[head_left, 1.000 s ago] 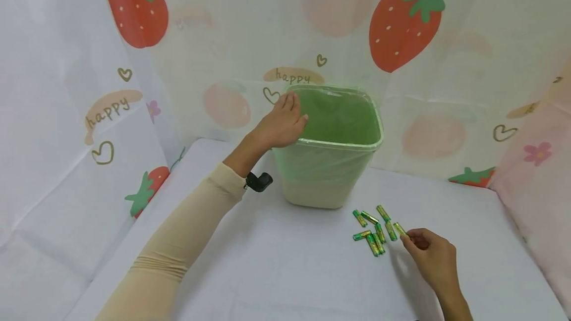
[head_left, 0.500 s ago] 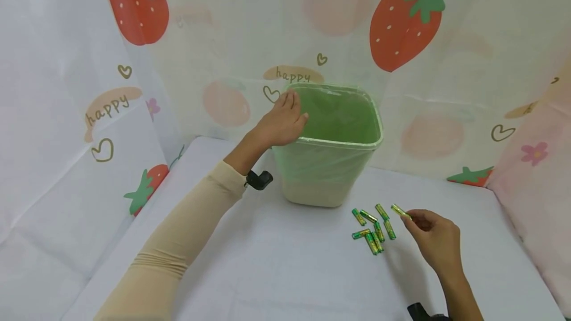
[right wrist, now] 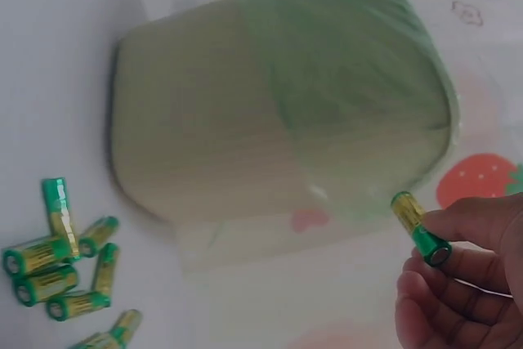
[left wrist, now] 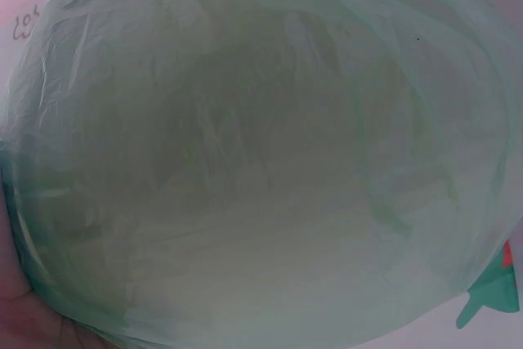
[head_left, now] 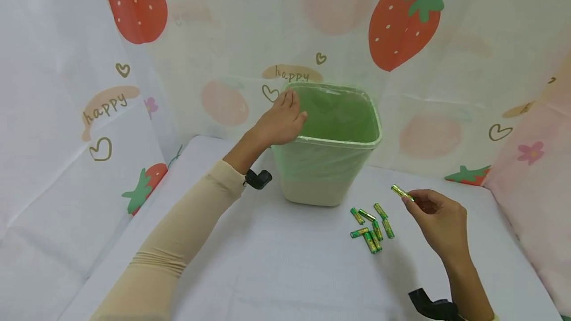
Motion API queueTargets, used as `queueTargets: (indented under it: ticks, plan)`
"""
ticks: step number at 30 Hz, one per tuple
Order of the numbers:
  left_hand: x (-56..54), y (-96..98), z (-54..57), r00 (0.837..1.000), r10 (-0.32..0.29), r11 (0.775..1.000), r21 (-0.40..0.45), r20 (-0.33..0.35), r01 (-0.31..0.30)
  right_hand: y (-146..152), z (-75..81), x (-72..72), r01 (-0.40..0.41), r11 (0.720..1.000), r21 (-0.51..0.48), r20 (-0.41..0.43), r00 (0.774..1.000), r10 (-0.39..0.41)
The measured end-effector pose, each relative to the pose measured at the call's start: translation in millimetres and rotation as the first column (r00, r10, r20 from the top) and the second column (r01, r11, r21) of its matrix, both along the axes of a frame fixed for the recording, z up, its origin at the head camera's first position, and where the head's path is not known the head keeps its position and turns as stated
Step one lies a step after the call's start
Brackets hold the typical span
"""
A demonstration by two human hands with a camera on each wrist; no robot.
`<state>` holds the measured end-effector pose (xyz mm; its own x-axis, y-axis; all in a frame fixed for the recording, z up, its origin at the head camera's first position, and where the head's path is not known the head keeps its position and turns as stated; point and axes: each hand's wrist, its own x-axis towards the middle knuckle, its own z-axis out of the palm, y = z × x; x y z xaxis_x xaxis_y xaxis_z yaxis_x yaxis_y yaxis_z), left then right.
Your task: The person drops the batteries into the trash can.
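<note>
My left hand [head_left: 283, 120] rests on the left rim of a pale green wastebasket [head_left: 312, 172] lined with a thin translucent green bag. In the left wrist view, the bag-covered wall [left wrist: 245, 169] fills most of the picture, with part of that hand at the lower left. Between thumb and fingertips, my right hand [head_left: 439, 219] pinches a green and gold battery [right wrist: 419, 228], raised above the table to the right of the basket. Several similar batteries [head_left: 376, 230] lie in a loose group on the white cloth, below and left of that hand.
The basket stands near the back of a white-covered table [head_left: 276, 266]. Behind and beside it hang pale curtains [head_left: 250, 28] printed with strawberries, hearts and lettering. A black wrist camera [head_left: 257, 180] sits on the left wrist, another [head_left: 432, 305] on the right.
My right hand has lifted the pinched battery up from beside the group and away from the table. The left hand and the wastebasket have stayed in place.
</note>
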<state>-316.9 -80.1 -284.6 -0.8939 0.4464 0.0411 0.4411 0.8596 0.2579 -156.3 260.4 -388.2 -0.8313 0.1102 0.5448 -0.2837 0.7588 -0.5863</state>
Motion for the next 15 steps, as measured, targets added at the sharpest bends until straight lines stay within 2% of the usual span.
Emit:
queueTargets:
  ticks: [15]
  plan:
    - [0.3, 0.8, 0.0, 1.000, 0.008, 1.000, 0.011, 0.009, -0.008, -10, 69.3, 0.2, -0.051, 0.997, 0.053, -0.131, 0.990, 0.058]
